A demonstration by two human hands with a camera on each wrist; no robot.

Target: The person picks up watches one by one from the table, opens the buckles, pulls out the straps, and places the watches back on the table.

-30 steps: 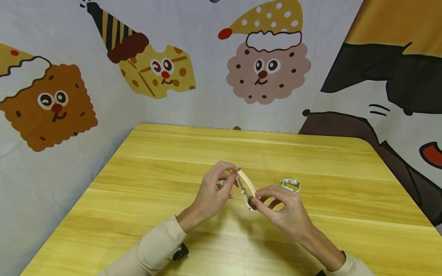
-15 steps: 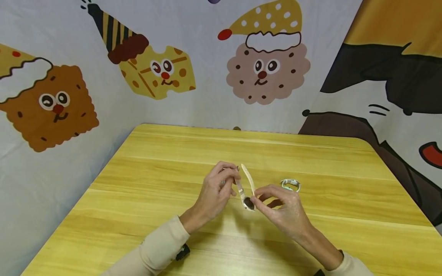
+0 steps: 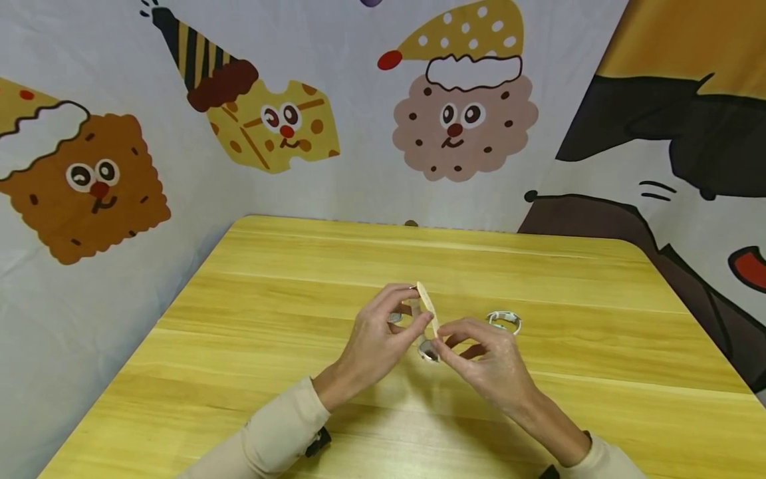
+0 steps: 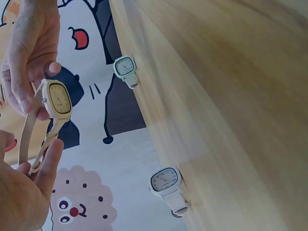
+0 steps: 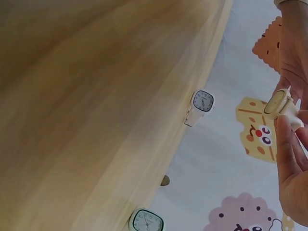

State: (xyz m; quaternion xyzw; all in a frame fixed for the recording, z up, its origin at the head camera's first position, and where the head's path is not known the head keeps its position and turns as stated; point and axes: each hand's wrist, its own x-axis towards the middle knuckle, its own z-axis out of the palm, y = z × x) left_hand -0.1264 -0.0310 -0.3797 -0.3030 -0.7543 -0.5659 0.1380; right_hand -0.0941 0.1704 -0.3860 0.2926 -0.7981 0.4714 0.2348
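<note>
Centre frame: left hand (image 3: 376,338) pinches strap (image 3: 425,301), right hand (image 3: 493,356) grips cream watch (image 4: 59,99). Strap-joining seems in hand, fastening unclear; next probably calls for aligning ends.

Beige long sleeves (image 3: 263,427); black piece (image 3: 318,442) below left cuff (image 3: 315,396), another (image 3: 549,472) beside right, shapes hard to tell.

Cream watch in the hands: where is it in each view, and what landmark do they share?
Head: cream watch, below and slightly right of centre, between the left hand and the right hand.
Left wrist: cream watch on the left side.
Right wrist: cream watch near the right edge.
Shared landmark: pink biscuit print, upper right of centre, then lower left, then lower right.
</note>
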